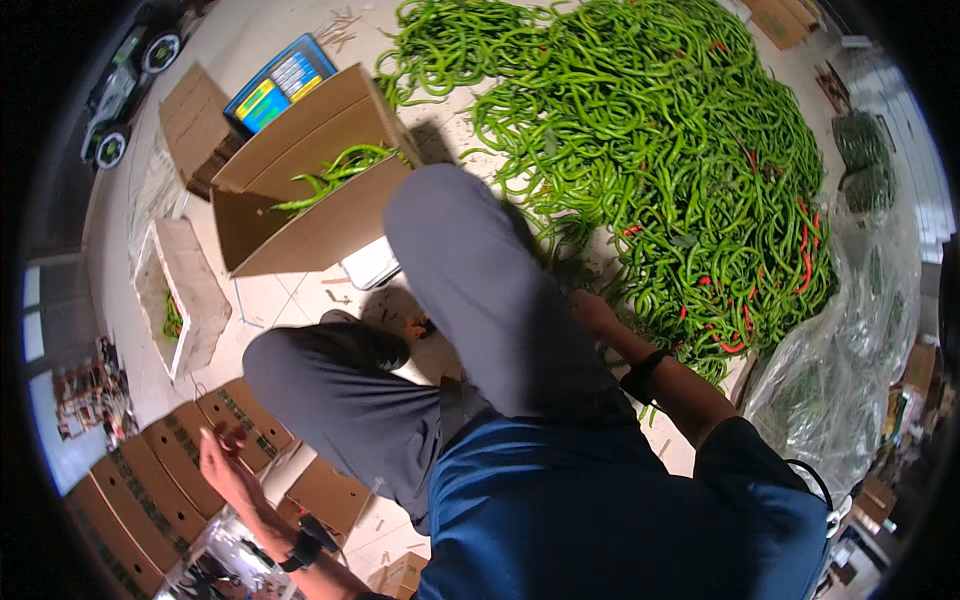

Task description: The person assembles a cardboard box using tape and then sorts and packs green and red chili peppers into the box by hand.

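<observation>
A large heap of long green chili peppers [675, 135], with some red ones among them, spreads over the floor ahead and to the right. My right hand [592, 311] is low at the heap's near edge, beside my knee; its fingers are partly hidden in shadow, so what it holds cannot be told. Out to the left, my left hand [223, 454] is raised over closed cardboard boxes [161, 465], its fingers slightly curled, with nothing seen in it. An open cardboard box [300, 247] holding some green peppers stands in front of my knees.
A worn white box [199, 300] with a few peppers lies left of the open box. Behind stand a blue-edged package [281, 82] and a cardboard box [196, 124]. A flat white object [371, 262] sits under the open box. Clear plastic sheeting [840, 360] lies at the right.
</observation>
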Motion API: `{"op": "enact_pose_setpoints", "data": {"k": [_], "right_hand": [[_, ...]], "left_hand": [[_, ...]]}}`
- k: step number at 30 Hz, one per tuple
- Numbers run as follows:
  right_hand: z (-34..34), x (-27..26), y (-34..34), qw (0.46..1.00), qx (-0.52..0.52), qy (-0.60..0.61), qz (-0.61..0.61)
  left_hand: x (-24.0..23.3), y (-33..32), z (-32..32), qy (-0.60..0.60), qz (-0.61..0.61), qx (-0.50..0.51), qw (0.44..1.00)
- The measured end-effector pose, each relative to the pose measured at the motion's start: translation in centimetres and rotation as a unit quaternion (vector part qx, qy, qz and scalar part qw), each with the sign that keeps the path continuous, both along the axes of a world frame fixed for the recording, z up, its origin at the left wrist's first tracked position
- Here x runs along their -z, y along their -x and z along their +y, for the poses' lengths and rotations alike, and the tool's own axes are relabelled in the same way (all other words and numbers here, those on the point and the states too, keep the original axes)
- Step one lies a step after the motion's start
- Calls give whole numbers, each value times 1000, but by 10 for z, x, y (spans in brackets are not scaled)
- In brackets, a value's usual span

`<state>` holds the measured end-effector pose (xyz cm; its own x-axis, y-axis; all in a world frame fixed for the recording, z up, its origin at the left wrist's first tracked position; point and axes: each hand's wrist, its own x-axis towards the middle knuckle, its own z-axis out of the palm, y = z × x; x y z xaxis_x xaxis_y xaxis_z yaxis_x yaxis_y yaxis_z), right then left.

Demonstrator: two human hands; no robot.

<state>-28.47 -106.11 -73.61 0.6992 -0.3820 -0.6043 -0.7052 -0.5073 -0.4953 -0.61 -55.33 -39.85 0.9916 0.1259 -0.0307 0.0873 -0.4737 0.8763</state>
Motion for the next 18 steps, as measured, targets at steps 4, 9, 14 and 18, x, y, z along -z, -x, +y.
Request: {"op": "enact_pose_setpoints", "data": {"k": [4, 9, 14, 18], "right_hand": [[-13, 13, 10, 999, 23, 32, 14], [-48, 16, -17, 987, 16, 150, -61], [-81, 9, -85, 967, 26, 250, -53], [-104, 27, -104, 945, -9, 325, 24]], "left_hand": [[-33, -71, -101, 106, -18, 147, 983], [-30, -141, -206, 151, -9, 216, 965], [16, -174, -243, 209, 42, 219, 952], [55, -180, -225, 194, 86, 174, 962]]}}
